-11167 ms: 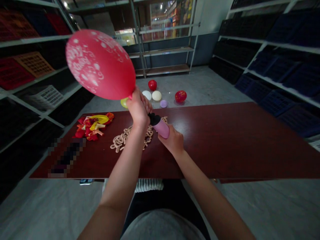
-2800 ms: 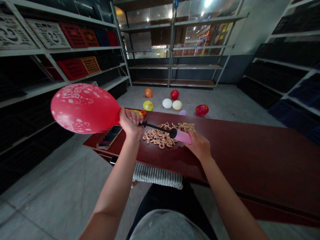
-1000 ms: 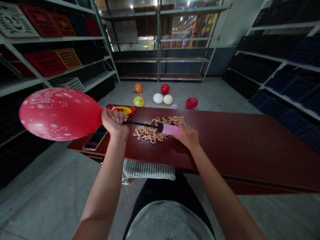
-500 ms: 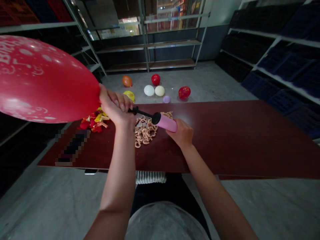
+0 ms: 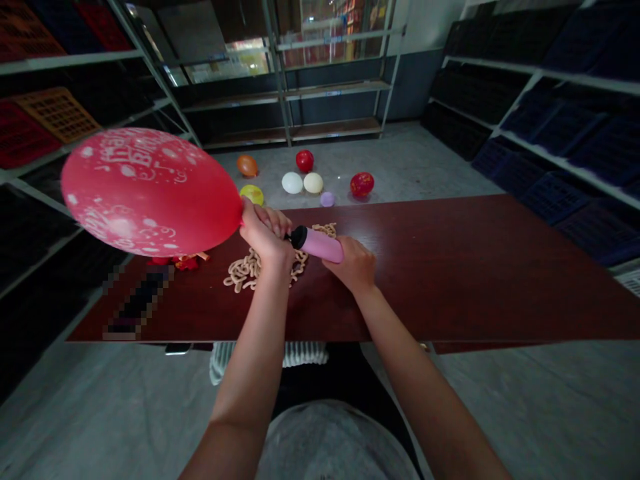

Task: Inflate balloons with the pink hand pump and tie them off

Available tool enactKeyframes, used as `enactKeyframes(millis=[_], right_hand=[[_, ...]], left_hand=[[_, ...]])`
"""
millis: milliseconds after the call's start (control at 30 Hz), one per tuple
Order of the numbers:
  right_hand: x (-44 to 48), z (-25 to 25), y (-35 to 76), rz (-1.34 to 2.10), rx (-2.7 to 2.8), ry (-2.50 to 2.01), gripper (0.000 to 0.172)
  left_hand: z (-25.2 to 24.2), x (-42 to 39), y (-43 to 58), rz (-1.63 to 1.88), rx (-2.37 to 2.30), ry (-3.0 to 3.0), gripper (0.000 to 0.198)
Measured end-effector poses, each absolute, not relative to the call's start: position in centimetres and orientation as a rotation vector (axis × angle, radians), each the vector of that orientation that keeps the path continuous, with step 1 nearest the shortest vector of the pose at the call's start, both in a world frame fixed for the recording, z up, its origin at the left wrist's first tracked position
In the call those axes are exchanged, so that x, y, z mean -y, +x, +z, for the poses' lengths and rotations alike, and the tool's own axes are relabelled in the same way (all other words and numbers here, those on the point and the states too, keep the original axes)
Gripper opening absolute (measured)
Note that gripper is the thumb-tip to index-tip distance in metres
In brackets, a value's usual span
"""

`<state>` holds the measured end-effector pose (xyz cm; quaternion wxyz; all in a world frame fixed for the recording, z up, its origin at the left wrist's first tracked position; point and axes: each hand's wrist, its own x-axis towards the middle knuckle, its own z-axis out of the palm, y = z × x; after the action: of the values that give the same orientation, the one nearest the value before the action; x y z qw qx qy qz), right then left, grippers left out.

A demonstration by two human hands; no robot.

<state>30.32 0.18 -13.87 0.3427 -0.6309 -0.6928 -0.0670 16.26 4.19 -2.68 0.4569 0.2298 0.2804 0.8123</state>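
My left hand (image 5: 265,233) is closed around the neck of a big red balloon (image 5: 150,192) with white printed letters, pinching it onto the pump's nozzle. The balloon bulges out to the left, above the table's left end. My right hand (image 5: 353,263) grips the body of a pink hand pump (image 5: 320,244) with a black collar, pushed in close to my left hand. Both hands hover over a dark red table (image 5: 450,267), just above a heap of beige clips (image 5: 245,270).
Flat unfilled balloons (image 5: 185,262) lie on the table's left, next to a blurred flat object (image 5: 137,303). Several blown-up balloons (image 5: 303,180) rest on the floor beyond the table. Shelving racks (image 5: 300,100) with crates line the walls on all sides.
The pump's black rod, drawn out half a second ago, is now pushed in, so my hands are close together. The balloon has swung down and to the right in view.
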Motion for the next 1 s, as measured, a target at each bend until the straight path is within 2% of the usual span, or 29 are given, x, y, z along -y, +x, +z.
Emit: enactKeyframes(millis=[233,367,667,1000], right_hand=[[0.1,-14.1,29.7,-0.269,1.949,-1.559,0.028],[0.2,-14.3,29.4,-0.307,1.992,-1.545,0.033],[0.3,-14.3,29.8,-0.378,2.081,-1.473,0.033],[0.2,-14.7,29.7,-0.354,2.010,-1.444,0.034]], left_hand=[[-2.9,-2.1,13.6,2.054,-0.719,0.403,0.052],[-2.4,-1.1,10.8,2.095,-0.701,0.400,0.050],[-1.9,1.0,3.8,2.212,-0.631,0.402,0.048],[1.5,2.0,2.4,2.231,-0.587,0.548,0.053]])
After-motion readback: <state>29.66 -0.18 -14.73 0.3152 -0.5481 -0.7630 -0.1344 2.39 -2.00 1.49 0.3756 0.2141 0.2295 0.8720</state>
